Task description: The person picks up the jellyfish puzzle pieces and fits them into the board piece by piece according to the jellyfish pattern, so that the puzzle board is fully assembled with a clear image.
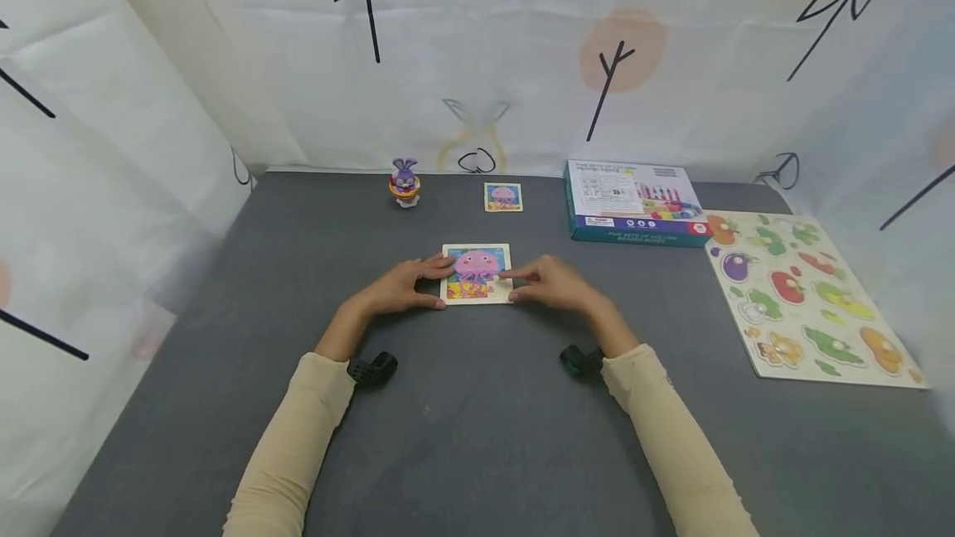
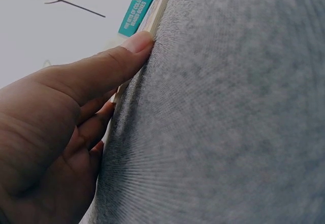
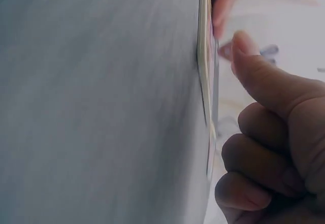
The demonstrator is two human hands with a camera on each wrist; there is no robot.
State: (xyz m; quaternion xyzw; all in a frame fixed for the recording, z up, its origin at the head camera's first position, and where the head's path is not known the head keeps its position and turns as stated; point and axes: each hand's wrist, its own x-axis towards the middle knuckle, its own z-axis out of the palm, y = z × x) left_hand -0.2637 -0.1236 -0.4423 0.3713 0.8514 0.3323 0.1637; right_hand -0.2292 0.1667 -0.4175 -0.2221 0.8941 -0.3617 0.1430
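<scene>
A small jigsaw puzzle (image 1: 477, 262) in a pale frame lies between the hands. Its picture is a pink jellyfish-like creature, and its lower right part is bare pale board. My left hand (image 1: 406, 284) holds the puzzle's left side, with fingers over the edge and thumb by the near corner. In the left wrist view, the thumb (image 2: 114, 64) lies against the puzzle's edge. From the right, my right hand (image 1: 555, 282) touches the picture with a straight index finger; its thumb is by the right edge. The right wrist view shows the other fingers (image 3: 259, 158) curled.
Behind the puzzle lies a small card (image 1: 503, 197) with a matching picture. A purple rabbit figurine (image 1: 404, 182) stands back left. At back right are a boxed set (image 1: 637, 201) and a large vegetable-picture board (image 1: 824, 301). Printed white cloth (image 1: 522, 89) hangs behind the dark table (image 1: 477, 421).
</scene>
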